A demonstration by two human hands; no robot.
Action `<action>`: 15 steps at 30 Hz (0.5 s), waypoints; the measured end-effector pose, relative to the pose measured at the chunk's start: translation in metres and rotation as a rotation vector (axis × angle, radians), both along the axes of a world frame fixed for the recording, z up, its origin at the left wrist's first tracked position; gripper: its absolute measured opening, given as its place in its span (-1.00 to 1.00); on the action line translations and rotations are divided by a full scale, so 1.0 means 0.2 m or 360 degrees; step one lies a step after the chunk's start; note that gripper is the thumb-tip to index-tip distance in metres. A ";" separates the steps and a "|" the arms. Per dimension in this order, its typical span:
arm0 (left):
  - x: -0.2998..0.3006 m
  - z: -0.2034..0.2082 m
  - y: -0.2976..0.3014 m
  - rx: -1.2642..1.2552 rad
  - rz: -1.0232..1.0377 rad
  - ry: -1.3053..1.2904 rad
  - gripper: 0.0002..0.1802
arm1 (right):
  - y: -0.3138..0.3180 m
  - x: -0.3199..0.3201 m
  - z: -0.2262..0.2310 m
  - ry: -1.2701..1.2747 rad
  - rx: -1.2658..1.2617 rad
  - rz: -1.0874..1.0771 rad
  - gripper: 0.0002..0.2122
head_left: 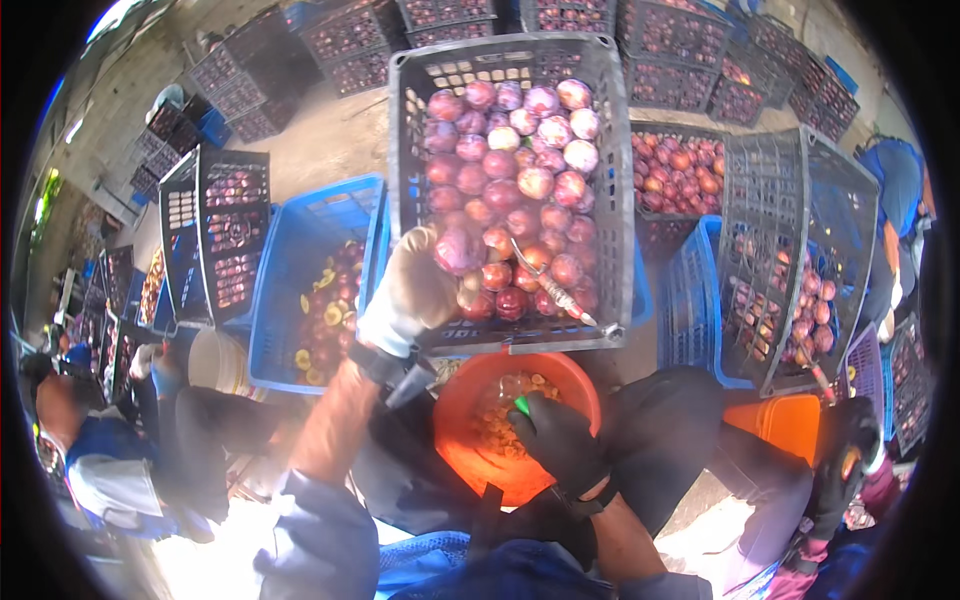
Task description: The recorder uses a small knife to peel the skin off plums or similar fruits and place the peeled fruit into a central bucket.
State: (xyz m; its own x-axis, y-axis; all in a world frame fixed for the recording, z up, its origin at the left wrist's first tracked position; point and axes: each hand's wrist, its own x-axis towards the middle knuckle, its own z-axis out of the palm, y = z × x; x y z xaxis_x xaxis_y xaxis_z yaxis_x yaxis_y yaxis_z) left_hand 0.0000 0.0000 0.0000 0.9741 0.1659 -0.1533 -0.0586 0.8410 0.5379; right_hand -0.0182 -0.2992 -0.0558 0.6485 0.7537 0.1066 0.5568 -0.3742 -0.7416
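My left hand (412, 285), in a pale glove, reaches over the near left corner of a black plastic crate (622, 180) of red-purple plums (520, 190). Its fingers close on a plum (457, 250). My right hand (560, 435), black-gloved, is curled around a small tool with a green end (522, 404); the rest of the tool is hidden. That hand is over a red-orange bucket (460, 440) between my legs, with orange-yellow fruit pieces (500, 425) inside. A thin curved metal tool with a wrapped handle (568, 300) lies on the plums.
Left of the crate stands a blue crate (275, 290) with cut, yellow-fleshed plums. A tilted black crate (765, 200) and an orange bucket (775, 425) are on the right. Stacked plum crates (680, 45) line the back. Other people sit at both sides (120, 470).
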 end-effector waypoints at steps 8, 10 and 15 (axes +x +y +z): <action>-0.24 -0.08 -0.07 -0.0114 0.0352 -0.0054 -0.50 | 0.04 -0.03 0.04 0.0242 -0.0065 0.0056 -0.79; -0.25 -0.13 -0.03 -0.0065 0.0359 -0.0043 -0.54 | 0.06 -0.01 0.11 0.0236 -0.0082 0.0064 -0.79; -0.24 -0.15 -0.07 -0.0302 0.0441 0.0057 -0.55 | 0.14 0.10 0.19 0.0069 -0.0156 0.0141 -0.78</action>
